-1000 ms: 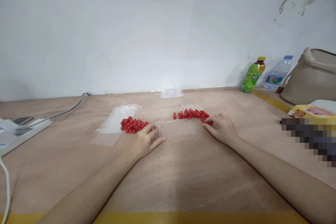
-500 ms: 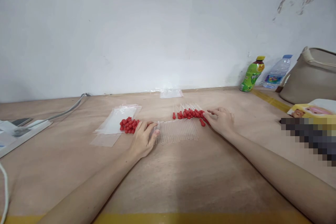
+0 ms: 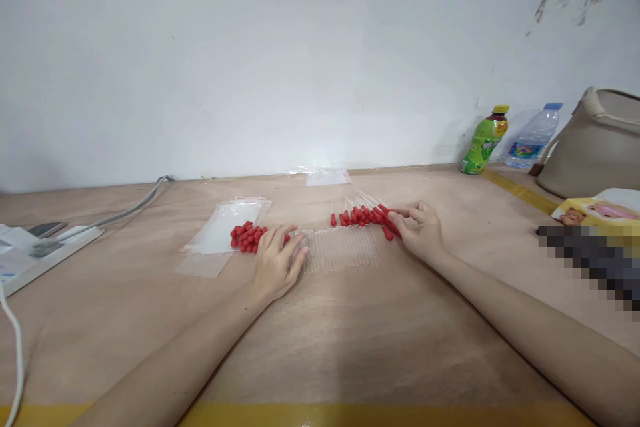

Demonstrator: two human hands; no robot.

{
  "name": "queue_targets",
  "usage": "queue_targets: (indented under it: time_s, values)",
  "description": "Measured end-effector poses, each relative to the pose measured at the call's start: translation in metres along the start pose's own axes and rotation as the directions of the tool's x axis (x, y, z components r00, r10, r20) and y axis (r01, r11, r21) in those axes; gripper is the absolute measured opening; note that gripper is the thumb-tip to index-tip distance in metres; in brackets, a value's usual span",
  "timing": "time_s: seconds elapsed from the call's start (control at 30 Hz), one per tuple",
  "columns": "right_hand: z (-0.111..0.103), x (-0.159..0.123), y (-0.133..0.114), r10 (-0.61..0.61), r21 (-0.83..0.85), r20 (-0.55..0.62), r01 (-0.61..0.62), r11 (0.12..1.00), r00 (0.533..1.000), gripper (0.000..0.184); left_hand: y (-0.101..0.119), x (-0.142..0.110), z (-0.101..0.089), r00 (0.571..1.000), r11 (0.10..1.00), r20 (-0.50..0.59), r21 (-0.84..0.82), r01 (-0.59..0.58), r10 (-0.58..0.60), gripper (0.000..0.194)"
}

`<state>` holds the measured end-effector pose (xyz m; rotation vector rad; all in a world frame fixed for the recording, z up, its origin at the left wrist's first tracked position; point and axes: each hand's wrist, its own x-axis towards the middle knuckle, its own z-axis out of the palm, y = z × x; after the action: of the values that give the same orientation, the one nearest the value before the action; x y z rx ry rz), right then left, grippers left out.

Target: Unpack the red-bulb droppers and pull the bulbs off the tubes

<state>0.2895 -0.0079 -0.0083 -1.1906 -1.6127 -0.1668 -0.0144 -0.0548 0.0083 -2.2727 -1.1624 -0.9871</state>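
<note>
My left hand (image 3: 277, 263) rests over the left end of a row of thin clear glass tubes (image 3: 345, 250), its fingers spread and the thumb apart. Just left of it lies a pile of red rubber bulbs (image 3: 246, 238), partly covered by the fingers. At the right, my right hand (image 3: 417, 230) has thumb and fingers closed on a red dropper bulb (image 3: 387, 212). That bulb is at the right end of a line of red-bulbed glass droppers (image 3: 359, 215), whose tubes point toward the wall. A single red bulb (image 3: 387, 233) lies below those fingertips.
Clear zip bags (image 3: 220, 227) are stacked at the left, and another bag (image 3: 327, 177) lies by the wall. A power strip (image 3: 60, 257) with cables is farther left. A green bottle (image 3: 485, 140), a water bottle (image 3: 533, 137), a beige bag (image 3: 593, 143) and a yellow packet (image 3: 595, 213) stand right.
My right hand's fingers have closed on a bulb at the line's right end, which now sits more tilted. My left hand has shifted slightly right over the tubes.
</note>
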Motion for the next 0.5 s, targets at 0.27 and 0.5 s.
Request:
queue_targets:
  time_s: [0.27,0.5]
  values:
    - [0.0,-0.026,-0.049,-0.337,0.202,0.155,0.304,0.931,0.929,0.012,0.015,0.004,0.008,0.959,0.956,0.005,0.087,-0.282,0.282,0.038]
    - [0.0,-0.03,-0.063,-0.398,0.229,0.21,0.351,0.908,0.893,0.011,0.019,0.003,0.014,0.928,0.926,-0.03,0.072,-0.37,0.372,0.016]
